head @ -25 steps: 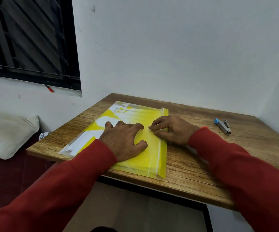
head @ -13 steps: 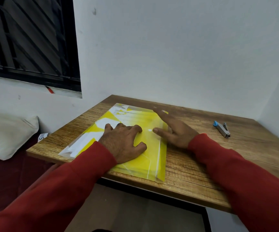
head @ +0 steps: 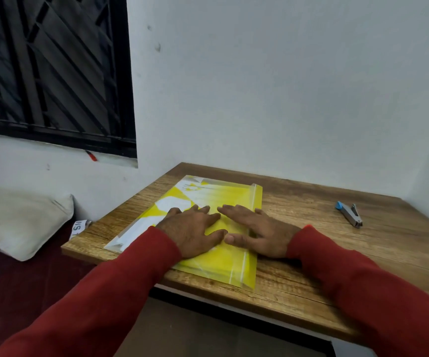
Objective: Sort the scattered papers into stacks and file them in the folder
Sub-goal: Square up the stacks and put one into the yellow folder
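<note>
The yellow translucent folder [head: 216,228] is laid flat near the left front edge of the bench [head: 363,253], white papers [head: 133,231] seen inside it. The right hand [head: 257,233], pinching the right edge a second ago, is now spread flat beside the left hand [head: 192,230]; neither grip is closed, both palms pressed down. Filing is judged nearly finished. A stapler [head: 350,214] is left well apart.

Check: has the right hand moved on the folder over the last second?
Yes. The right hand slid left from the zip edge of the yellow folder, away from the stapler, and now lies flat beside the left hand.
</note>
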### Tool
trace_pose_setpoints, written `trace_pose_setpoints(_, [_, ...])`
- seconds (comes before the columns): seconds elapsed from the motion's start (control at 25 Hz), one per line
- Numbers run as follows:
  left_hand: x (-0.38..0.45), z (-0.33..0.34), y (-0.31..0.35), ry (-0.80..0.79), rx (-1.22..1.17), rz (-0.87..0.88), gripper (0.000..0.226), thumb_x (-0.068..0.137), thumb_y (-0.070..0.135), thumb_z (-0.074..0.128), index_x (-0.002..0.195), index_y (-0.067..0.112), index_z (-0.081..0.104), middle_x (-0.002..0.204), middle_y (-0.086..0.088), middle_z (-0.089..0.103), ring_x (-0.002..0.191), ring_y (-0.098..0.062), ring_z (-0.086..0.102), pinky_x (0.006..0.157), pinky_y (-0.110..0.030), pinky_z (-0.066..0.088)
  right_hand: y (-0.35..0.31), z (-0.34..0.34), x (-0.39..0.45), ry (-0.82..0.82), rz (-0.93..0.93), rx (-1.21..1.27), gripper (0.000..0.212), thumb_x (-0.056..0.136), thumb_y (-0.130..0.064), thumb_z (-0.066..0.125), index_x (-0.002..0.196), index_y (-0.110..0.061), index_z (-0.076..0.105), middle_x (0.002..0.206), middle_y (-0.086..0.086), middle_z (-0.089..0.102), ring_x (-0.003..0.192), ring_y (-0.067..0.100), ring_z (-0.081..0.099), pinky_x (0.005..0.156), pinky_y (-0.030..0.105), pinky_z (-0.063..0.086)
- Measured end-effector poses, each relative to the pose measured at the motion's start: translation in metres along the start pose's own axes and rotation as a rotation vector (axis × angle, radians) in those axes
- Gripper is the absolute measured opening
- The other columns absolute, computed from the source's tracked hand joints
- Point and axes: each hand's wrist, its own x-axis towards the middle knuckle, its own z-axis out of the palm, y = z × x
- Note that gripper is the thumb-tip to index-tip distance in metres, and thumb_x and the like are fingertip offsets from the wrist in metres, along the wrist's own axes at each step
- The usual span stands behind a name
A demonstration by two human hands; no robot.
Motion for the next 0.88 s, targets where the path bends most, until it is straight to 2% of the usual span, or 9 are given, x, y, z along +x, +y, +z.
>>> trace_pose_setpoints(0.2, [0.024,-0.009,-0.020,-0.099,0.013,-0.142,0.068,0.094,0.073,0.023,0.155,0.044,0.012,0.167,0.002,0.000,0.153,-0.029,-0.006,0.116,-0.065,-0.003,-0.001,0.000,0.031,-0.073,0.067,-0.153,0.094,0.076,-0.087,0.018,0.157,-0.040,0.001,0.165,-0.014,-0.007,0.152,0.011,-0.010,0.122,0.051,-0.007])
trace_pose_setpoints(0.28, [0.030,-0.006,-0.021,-0.054,-0.004,-0.169,0.071,0.095,0.072,0.019,0.157,0.039,0.010,0.167,0.000,0.002,0.153,-0.027,-0.006,0.117,-0.064,-0.005,0.006,-0.002,0.044,-0.057,0.083,-0.169,0.084,0.086,-0.079,0.023,0.157,-0.039,0.004,0.165,-0.015,-0.007,0.152,0.010,-0.011,0.121,0.053,-0.006])
trace_pose_setpoints(0.44, [0.030,0.004,-0.023,-0.045,-0.151,-0.154,0.069,0.092,0.075,0.012,0.154,0.044,0.015,0.167,0.001,0.005,0.154,-0.024,-0.003,0.117,-0.062,-0.006,0.014,-0.006,0.054,-0.051,0.081,-0.152,0.078,0.092,-0.072,0.031,0.157,-0.037,0.006,0.165,-0.016,-0.006,0.151,0.009,-0.010,0.122,0.049,-0.007])
trace_pose_setpoints(0.52, [0.030,0.004,-0.025,-0.039,-0.158,-0.161,0.078,0.085,0.081,0.008,0.154,0.044,0.016,0.167,0.003,0.004,0.154,-0.024,-0.003,0.117,-0.061,-0.005,0.020,-0.016,0.048,0.061,0.063,-0.019,0.075,0.094,-0.064,0.043,0.157,-0.033,0.018,0.166,-0.011,0.005,0.152,0.009,-0.001,0.122,0.041,-0.002])
trace_pose_setpoints(0.6, [0.029,0.004,-0.027,-0.053,-0.132,-0.159,0.093,0.073,0.088,0.001,0.154,0.045,0.014,0.167,0.004,0.002,0.154,-0.023,-0.004,0.118,-0.061,-0.004,0.041,-0.034,0.034,0.366,0.128,0.066,0.066,0.094,-0.050,0.058,0.151,-0.025,0.037,0.160,0.002,0.031,0.149,0.018,0.023,0.120,0.033,0.015])
trace_pose_setpoints(0.68, [0.028,0.007,-0.028,-0.065,-0.111,-0.152,0.101,0.065,0.091,-0.002,0.154,0.045,0.012,0.167,0.004,0.000,0.154,-0.022,-0.005,0.118,-0.060,-0.003,0.076,-0.053,0.007,0.635,0.377,-0.068,0.057,0.092,-0.040,0.064,0.144,-0.024,0.048,0.146,0.009,0.048,0.136,0.028,0.038,0.112,0.038,0.031])
trace_pose_setpoints(0.72, [0.028,0.008,-0.030,-0.066,-0.108,-0.155,0.102,0.064,0.091,-0.001,0.154,0.045,0.011,0.167,0.004,-0.001,0.154,-0.022,-0.005,0.118,-0.060,-0.003,0.092,-0.060,-0.009,0.687,0.567,-0.184,0.056,0.091,-0.039,0.063,0.143,-0.026,0.048,0.142,0.010,0.048,0.131,0.031,0.039,0.108,0.043,0.034])
trace_pose_setpoints(0.8, [0.029,0.009,-0.030,-0.069,-0.103,-0.151,0.103,0.063,0.091,-0.002,0.154,0.045,0.010,0.167,0.004,-0.002,0.154,-0.022,-0.005,0.118,-0.060,-0.002,0.122,-0.068,-0.043,0.612,0.985,-0.317,0.056,0.091,-0.041,0.058,0.143,-0.026,0.042,0.142,0.014,0.040,0.129,0.037,0.036,0.104,0.050,0.035])
trace_pose_setpoints(0.88, [0.032,0.009,-0.028,-0.065,-0.091,-0.142,0.105,0.061,0.091,-0.004,0.154,0.044,0.010,0.167,0.004,-0.001,0.154,-0.022,-0.004,0.118,-0.060,-0.001,0.139,-0.069,-0.064,0.456,1.261,-0.240,0.054,0.094,-0.041,0.052,0.143,-0.022,0.039,0.150,0.015,0.031,0.137,0.040,0.027,0.107,0.057,0.029])
